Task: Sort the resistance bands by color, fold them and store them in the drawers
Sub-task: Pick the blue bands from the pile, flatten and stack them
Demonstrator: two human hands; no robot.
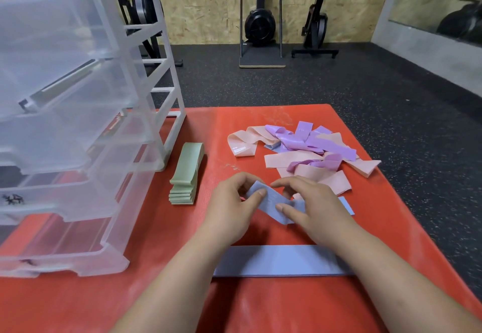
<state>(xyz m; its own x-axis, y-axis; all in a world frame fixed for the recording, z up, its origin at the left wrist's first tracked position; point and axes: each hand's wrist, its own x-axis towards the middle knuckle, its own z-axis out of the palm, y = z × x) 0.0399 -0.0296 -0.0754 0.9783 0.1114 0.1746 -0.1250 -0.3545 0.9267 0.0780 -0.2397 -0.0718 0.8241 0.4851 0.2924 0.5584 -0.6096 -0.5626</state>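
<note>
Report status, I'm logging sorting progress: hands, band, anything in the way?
Left hand and right hand both pinch a blue band. Green stack folded beside drawers. Pink-purple pile unsorted, not in the way.

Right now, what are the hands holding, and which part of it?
A blue band. The left hand pinches its left end between thumb and fingers; the right hand grips it near the middle.

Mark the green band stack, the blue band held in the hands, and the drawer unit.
green band stack (186, 173), head view, middle of the top band.
held blue band (271, 200), head view, its uncovered middle stretch.
drawer unit (52, 32), head view, top drawer's front wall.
</note>
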